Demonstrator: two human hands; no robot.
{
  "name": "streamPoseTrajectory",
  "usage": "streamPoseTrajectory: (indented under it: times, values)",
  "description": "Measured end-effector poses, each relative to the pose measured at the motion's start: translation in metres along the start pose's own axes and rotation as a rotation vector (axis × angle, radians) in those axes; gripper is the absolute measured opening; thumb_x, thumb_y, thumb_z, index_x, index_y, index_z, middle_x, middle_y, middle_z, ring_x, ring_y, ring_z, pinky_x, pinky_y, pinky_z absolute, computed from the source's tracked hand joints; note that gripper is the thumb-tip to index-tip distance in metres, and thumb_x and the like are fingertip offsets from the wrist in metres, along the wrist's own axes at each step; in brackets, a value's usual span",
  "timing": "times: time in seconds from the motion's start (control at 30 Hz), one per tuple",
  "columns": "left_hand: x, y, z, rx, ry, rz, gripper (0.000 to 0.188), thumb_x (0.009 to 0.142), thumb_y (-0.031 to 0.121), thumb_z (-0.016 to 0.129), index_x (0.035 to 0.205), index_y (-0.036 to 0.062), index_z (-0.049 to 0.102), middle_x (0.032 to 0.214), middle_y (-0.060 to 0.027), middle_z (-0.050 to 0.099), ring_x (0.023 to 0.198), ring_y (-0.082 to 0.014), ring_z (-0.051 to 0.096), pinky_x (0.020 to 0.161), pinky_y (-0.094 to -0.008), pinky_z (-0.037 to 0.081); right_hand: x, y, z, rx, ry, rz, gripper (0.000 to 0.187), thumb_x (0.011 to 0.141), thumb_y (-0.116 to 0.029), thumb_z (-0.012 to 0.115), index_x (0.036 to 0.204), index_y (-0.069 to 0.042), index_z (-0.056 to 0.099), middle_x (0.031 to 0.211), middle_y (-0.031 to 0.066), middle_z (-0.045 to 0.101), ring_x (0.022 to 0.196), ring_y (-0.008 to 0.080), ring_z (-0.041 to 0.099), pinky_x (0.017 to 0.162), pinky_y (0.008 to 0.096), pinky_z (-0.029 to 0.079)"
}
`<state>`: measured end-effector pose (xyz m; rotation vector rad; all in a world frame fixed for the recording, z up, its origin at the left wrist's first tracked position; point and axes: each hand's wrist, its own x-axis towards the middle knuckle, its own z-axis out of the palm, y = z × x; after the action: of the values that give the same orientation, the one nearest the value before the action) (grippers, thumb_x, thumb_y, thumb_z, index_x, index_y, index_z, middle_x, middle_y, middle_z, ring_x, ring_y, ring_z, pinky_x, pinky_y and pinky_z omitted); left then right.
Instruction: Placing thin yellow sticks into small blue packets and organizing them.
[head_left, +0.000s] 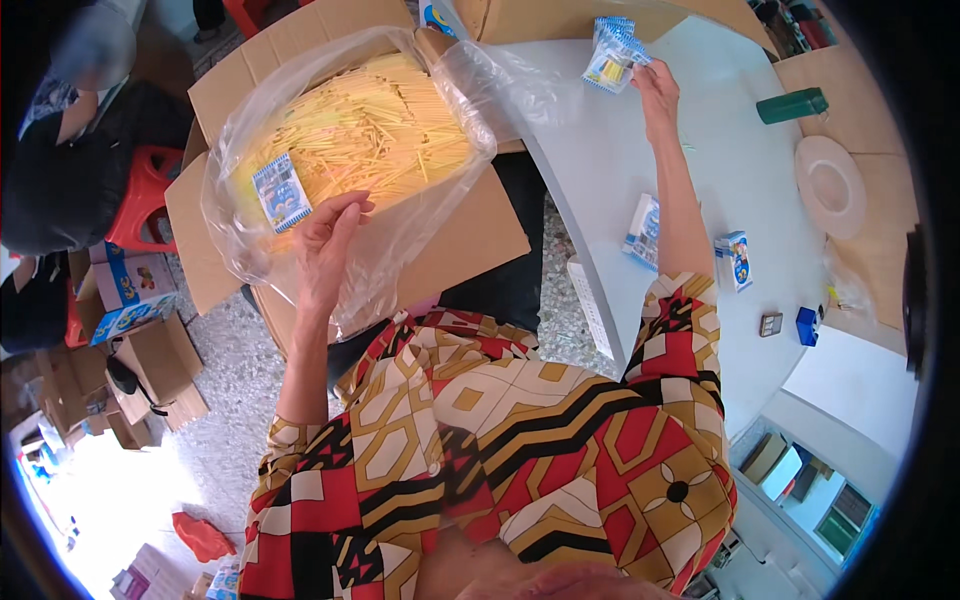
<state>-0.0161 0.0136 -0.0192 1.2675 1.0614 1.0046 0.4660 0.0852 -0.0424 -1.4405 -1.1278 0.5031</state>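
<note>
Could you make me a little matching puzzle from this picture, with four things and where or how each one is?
Column one:
1. Right hand
2. Left hand
3. Bottle
4. Yellow sticks

Column two:
A. Dark green, lying on its side
B. Heaped inside the open carton
C. Fingers at a cluster of packets above the grey table
D. Beside a lone packet

Right pairs: 1-C, 2-D, 3-A, 4-B.

Head-worn fisheye view, near, steeply downward

Pale grey table, blue-and-white packets, green bottle
</note>
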Motion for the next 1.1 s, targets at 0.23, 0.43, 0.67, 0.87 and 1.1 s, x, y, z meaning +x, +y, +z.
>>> streamPoseTrajectory:
  times: [0.23,0.43,0.67,0.87,1.1]
  values:
    - [0.012,-0.01,-0.046,0.224,0.24,0.082,0.02,0.088,0.008,0.056,0.105,-0.0018,0.062,0.094,-0.0056,0.065,0.087,-0.0108,0.059,0.08,-0.0231,0.045,0.006,0.028,-0.014,-0.209,0.119,-0.104,0.026,0.081,-0.009,0.064,0.106,-0.008,0.058,0.096,0.0024,0.061,0.079,0.0101,0.052,0.073,0.0251,0.045]
    - [0.031,-0.026,-0.106,0.838,0.496,0.052,0.041,0.08,0.025,0.065,0.11,-0.0024,0.057,0.099,-0.0133,0.063,0.092,-0.023,0.061,0.081,-0.0327,0.047,-0.012,0.047,-0.029,-0.184,0.138,-0.13,0.033,0.081,-0.001,0.06,0.113,-0.008,0.056,0.107,0.0032,0.057,0.093,0.0131,0.055,0.079,0.0263,0.046]
    - [0.048,-0.047,-0.113,1.176,0.588,-0.056,0.057,0.071,0.04,0.07,0.106,-0.001,0.053,0.104,-0.0201,0.058,0.097,-0.035,0.056,0.084,-0.0427,0.044,-0.062,-0.027,0.01,-0.177,-0.027,-0.058,0.023,0.089,-0.011,0.055,0.111,-0.004,0.057,0.11,0.0039,0.057,0.093,0.0124,0.054,0.08,0.0266,0.047]
    - [0.053,-0.043,-0.111,1.179,0.571,-0.127,0.046,0.07,0.044,0.071,0.09,0.0038,0.059,0.091,-0.0144,0.063,0.088,-0.0301,0.06,0.074,-0.0393,0.046,-0.088,-0.062,0.049,-0.204,-0.21,-0.108,0.016,0.09,-0.008,0.054,0.104,-0.004,0.061,0.098,0.0,0.059,0.085,0.0079,0.051,0.076,0.0224,0.043]
    - [0.06,-0.051,-0.112,0.936,0.667,-0.198,0.031,0.067,0.031,0.073,0.086,0.0098,0.061,0.085,-0.0091,0.065,0.085,-0.0284,0.062,0.072,-0.0403,0.046,-0.101,-0.101,0.078,-0.24,-0.338,-0.18,0.014,0.089,-0.003,0.052,0.101,-0.003,0.059,0.098,0.0003,0.059,0.084,0.0071,0.051,0.074,0.0199,0.042]
